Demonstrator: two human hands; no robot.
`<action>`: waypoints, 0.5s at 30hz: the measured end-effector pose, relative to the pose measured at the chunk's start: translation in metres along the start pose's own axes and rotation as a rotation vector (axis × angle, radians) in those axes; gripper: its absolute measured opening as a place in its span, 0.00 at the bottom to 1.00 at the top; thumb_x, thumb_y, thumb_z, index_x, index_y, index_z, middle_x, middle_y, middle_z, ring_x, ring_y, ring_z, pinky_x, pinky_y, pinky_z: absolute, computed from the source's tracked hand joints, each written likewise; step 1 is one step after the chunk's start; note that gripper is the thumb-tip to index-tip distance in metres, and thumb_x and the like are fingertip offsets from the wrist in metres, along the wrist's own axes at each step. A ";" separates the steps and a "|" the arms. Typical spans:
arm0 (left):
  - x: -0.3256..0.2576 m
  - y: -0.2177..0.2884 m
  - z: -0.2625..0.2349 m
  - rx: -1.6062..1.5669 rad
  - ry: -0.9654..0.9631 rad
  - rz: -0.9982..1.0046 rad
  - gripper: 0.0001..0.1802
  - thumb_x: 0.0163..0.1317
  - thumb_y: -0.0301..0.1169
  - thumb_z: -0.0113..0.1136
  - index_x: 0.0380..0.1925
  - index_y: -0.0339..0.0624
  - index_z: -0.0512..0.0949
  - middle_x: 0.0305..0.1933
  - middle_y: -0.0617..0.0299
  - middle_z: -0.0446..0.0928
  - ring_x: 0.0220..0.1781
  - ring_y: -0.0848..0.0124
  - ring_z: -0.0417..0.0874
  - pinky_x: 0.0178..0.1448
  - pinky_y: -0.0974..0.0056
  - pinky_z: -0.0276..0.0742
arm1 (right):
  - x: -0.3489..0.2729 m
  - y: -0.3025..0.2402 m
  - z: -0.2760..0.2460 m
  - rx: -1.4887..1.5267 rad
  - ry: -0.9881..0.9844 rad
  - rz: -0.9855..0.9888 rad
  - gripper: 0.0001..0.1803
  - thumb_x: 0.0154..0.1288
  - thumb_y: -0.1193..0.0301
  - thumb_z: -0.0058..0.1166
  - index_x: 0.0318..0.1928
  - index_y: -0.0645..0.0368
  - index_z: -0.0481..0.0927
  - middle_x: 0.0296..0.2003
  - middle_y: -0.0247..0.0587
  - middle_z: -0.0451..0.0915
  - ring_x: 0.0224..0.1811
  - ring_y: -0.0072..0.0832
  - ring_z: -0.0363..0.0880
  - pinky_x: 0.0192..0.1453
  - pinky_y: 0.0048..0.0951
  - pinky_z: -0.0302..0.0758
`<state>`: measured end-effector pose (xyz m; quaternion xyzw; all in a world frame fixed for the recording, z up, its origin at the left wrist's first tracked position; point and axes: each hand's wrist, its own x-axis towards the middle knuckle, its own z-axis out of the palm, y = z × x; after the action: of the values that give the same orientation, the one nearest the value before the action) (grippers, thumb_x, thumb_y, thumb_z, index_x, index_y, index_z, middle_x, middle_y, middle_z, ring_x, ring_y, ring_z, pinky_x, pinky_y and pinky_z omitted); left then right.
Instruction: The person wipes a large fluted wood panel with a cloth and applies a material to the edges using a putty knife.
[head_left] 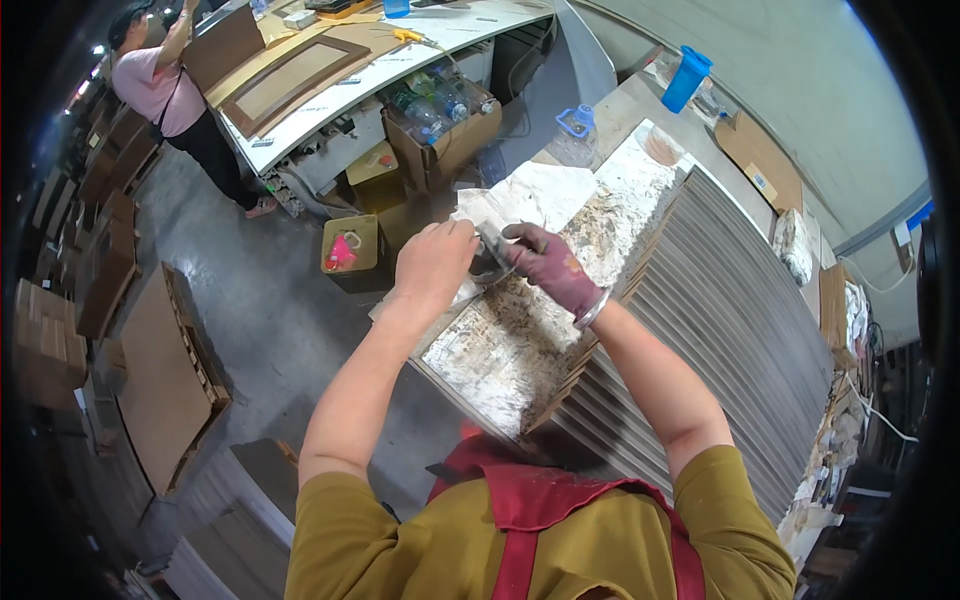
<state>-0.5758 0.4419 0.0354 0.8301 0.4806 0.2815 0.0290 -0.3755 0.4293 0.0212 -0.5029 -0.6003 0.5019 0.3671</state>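
Pinching a grey piece (491,241) between them, presumably for steadiness, left hand (437,264) and gloved right hand (555,272) meet near the table's (485,375) left edge.

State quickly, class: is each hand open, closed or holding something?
Left bare hand: fingers curled at a small greyish piece; grip unclear.
Right gloved hand: fingers bent at that piece; grip unclear.

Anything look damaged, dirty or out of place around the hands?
Yes. The white work surface is blotched with brown, looking dirty or worn; whether something spilled is unclear. Also, the right hand wears a maroon glove while the left hand is bare, an odd mismatch.
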 end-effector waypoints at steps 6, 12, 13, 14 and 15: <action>0.001 -0.011 0.005 0.042 -0.037 -0.039 0.07 0.61 0.32 0.58 0.31 0.42 0.71 0.31 0.57 0.76 0.40 0.56 0.78 0.39 0.52 0.74 | -0.022 -0.007 -0.001 0.096 -0.166 0.181 0.17 0.66 0.64 0.57 0.48 0.64 0.78 0.34 0.33 0.80 0.32 0.16 0.73 0.37 0.21 0.70; -0.001 -0.007 0.000 0.014 -0.060 -0.084 0.08 0.62 0.33 0.57 0.30 0.43 0.70 0.31 0.56 0.75 0.40 0.55 0.77 0.40 0.52 0.73 | -0.018 0.018 -0.012 0.716 -0.181 0.419 0.18 0.70 0.60 0.49 0.50 0.61 0.77 0.32 0.32 0.80 0.25 0.15 0.73 0.25 0.16 0.67; 0.000 -0.006 -0.002 0.005 -0.053 -0.071 0.08 0.62 0.33 0.56 0.30 0.43 0.70 0.31 0.56 0.75 0.40 0.55 0.77 0.40 0.52 0.73 | -0.017 0.018 -0.011 0.736 -0.132 0.415 0.19 0.71 0.60 0.48 0.51 0.61 0.76 0.31 0.32 0.80 0.24 0.15 0.72 0.25 0.17 0.67; 0.000 -0.005 -0.005 0.000 -0.044 -0.061 0.08 0.62 0.33 0.56 0.31 0.42 0.70 0.31 0.56 0.75 0.40 0.55 0.77 0.40 0.52 0.73 | -0.017 0.018 -0.010 0.703 -0.100 0.359 0.18 0.71 0.60 0.48 0.50 0.62 0.76 0.31 0.32 0.79 0.24 0.15 0.72 0.25 0.17 0.68; 0.000 -0.004 -0.006 -0.006 -0.035 -0.052 0.08 0.62 0.33 0.56 0.31 0.42 0.70 0.32 0.56 0.75 0.40 0.55 0.77 0.40 0.52 0.73 | -0.018 0.018 -0.010 0.669 -0.068 0.304 0.18 0.71 0.60 0.49 0.50 0.62 0.76 0.31 0.32 0.79 0.24 0.15 0.73 0.25 0.17 0.68</action>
<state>-0.5818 0.4425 0.0395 0.8221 0.5005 0.2673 0.0472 -0.3579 0.4136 0.0069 -0.4217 -0.3330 0.7357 0.4123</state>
